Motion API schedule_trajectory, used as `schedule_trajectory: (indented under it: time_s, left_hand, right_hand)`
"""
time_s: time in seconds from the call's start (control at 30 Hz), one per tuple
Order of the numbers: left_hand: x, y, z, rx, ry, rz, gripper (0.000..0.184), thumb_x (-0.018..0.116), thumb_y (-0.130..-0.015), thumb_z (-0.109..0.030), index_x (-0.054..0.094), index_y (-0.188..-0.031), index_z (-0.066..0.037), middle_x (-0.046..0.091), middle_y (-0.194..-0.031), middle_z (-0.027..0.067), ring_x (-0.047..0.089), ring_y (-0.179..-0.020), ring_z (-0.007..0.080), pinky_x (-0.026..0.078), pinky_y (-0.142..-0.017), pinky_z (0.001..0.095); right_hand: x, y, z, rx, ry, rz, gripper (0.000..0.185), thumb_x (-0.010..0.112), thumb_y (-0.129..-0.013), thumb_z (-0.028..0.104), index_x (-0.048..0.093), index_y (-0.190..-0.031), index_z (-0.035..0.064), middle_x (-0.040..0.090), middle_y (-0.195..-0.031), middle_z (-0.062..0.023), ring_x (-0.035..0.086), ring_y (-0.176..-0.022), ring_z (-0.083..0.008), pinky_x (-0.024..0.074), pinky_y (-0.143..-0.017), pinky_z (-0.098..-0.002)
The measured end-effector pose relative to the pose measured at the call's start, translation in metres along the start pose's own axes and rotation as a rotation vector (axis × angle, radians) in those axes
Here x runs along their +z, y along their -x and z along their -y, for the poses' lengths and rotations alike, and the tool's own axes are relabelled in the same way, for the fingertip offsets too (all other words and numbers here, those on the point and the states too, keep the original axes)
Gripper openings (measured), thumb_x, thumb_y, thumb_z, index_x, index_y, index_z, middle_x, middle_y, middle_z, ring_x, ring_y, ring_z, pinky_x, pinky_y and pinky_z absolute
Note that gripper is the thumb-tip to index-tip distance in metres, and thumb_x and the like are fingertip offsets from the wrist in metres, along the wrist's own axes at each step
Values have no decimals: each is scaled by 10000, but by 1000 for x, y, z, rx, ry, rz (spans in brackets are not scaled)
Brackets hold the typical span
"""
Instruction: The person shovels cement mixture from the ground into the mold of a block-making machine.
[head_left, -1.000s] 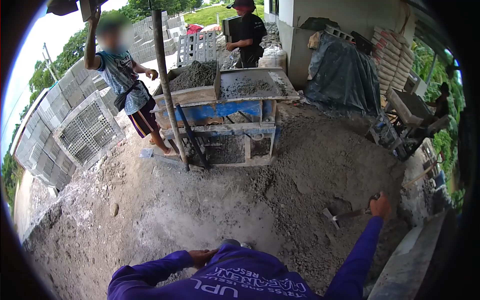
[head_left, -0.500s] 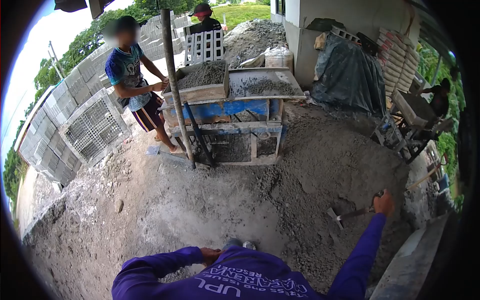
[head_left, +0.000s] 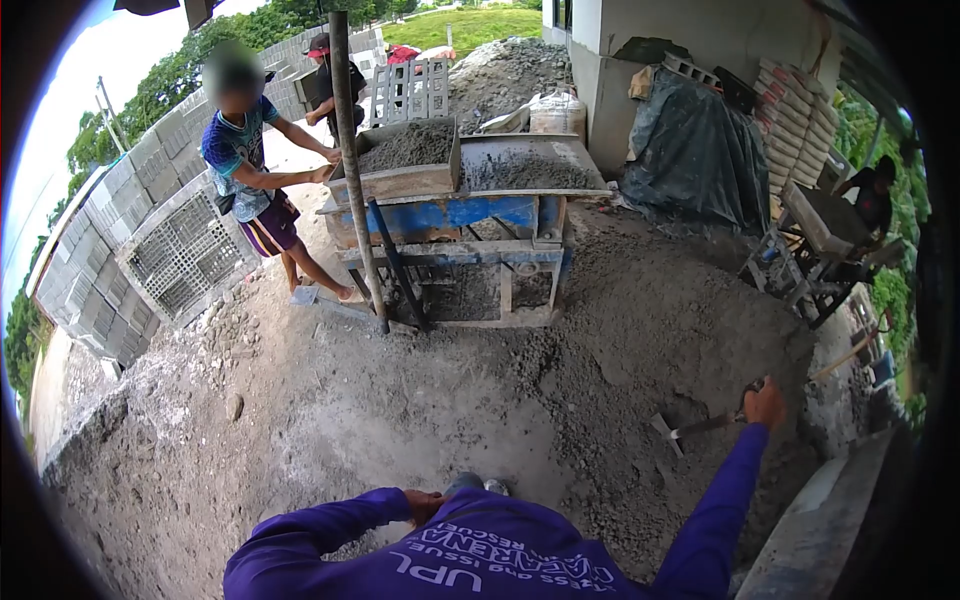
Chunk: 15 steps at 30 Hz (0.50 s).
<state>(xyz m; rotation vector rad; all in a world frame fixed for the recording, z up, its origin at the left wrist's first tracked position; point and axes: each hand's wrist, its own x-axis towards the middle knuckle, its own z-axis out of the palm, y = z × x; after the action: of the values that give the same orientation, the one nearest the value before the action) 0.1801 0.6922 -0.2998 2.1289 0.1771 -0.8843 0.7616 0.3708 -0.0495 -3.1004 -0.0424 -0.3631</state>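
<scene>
My right hand [head_left: 765, 403] is closed around the end grip of a shovel [head_left: 705, 428], out to my right. The shovel's shaft slants down to the left, and its pale metal end meets the grey sand and gravel mix [head_left: 640, 370]. My left hand [head_left: 424, 506] rests against the front of my body at the waist; its fingers are mostly hidden by my purple shirt [head_left: 480, 555]. A dark shoe tip [head_left: 466, 482] shows just beyond the shirt.
Ahead stands a blue block-making machine [head_left: 490, 217] with a filled tray [head_left: 395, 183]. A co-worker [head_left: 240, 160] stands at its left, both hands by the tray; another person [head_left: 330, 85] is behind. Concrete blocks [head_left: 100, 270] line the left. Another person [head_left: 875, 195] works far right.
The co-worker at the machine has shifted left and leans with arms stretched to the tray. The person behind has moved left, away from the upright hollow block. My hands stay about the same.
</scene>
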Motion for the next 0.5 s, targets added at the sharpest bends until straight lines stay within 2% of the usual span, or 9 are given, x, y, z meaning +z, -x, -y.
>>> schedule_trajectory:
  time_s: [0.07, 0.1, 0.17, 0.27, 0.3, 0.4, 0.5]
  left_hand:
    - [3, -3, 8, 21, -32, 20, 1062, 784, -636, -351, 115, -1450, -210, 387, -1344, 205, 520, -1094, 433, 450, -885, 504]
    - [2, -2, 5, 21, -31, 21, 1062, 784, -636, -351, 115, -1450, -210, 387, -1344, 205, 520, -1094, 433, 450, -885, 504]
    - [-10, 8, -17, 19, -31, 5, 1242, 840, -505, -291, 45, -1459, -277, 404, -1307, 216, 540, -1048, 427, 457, -830, 488]
    - [-5, 2, -9, 35, -33, -10, 1265, 854, -493, -318, 36, -1457, -282, 408, -1296, 225, 542, -1033, 432, 452, -828, 490]
    - [-8, 3, -13, -52, -51, 31, 1161, 818, -581, -315, 63, -1461, -257, 407, -1325, 205, 526, -1098, 414, 461, -881, 492]
    - [-2, -3, -4, -27, -154, 22, 1185, 827, -568, -305, 48, -1460, -253, 414, -1318, 201, 526, -1099, 416, 463, -878, 488]
    - [6, -8, 7, 36, -85, -13, 1241, 863, -508, -295, 60, -1453, -251, 429, -1291, 211, 523, -1096, 423, 459, -884, 484]
  right_hand:
    - [5, -1, -2, -1, 3, -12, 516, 516, -730, 135, 557, -1237, 49, 601, -1184, -150, 584, -1072, -302, 455, -935, -415]
    - [11, -5, -5, -9, 8, -18, 519, 518, -733, 138, 553, -1243, 51, 602, -1181, -153, 587, -1065, -303, 457, -932, -416]
    - [14, -8, -7, -24, 16, -24, 522, 520, -735, 141, 549, -1249, 54, 603, -1178, -156, 590, -1058, -303, 459, -929, -417]
    - [11, -6, -4, -27, 43, -6, 469, 511, -772, 123, 557, -1234, 52, 592, -1196, -154, 595, -1056, -286, 484, -922, -430]
    - [3, -4, -1, -20, 42, 11, 468, 511, -777, 129, 555, -1237, 51, 590, -1199, -153, 595, -1057, -286, 486, -920, -428]
    - [14, -11, -5, -22, 54, 4, 468, 509, -788, 143, 547, -1246, 50, 590, -1198, -154, 596, -1054, -288, 489, -918, -423]
    - [22, -13, -9, -24, 71, -31, 480, 517, -790, 158, 542, -1260, 68, 603, -1182, -140, 598, -1049, -291, 480, -916, -415]
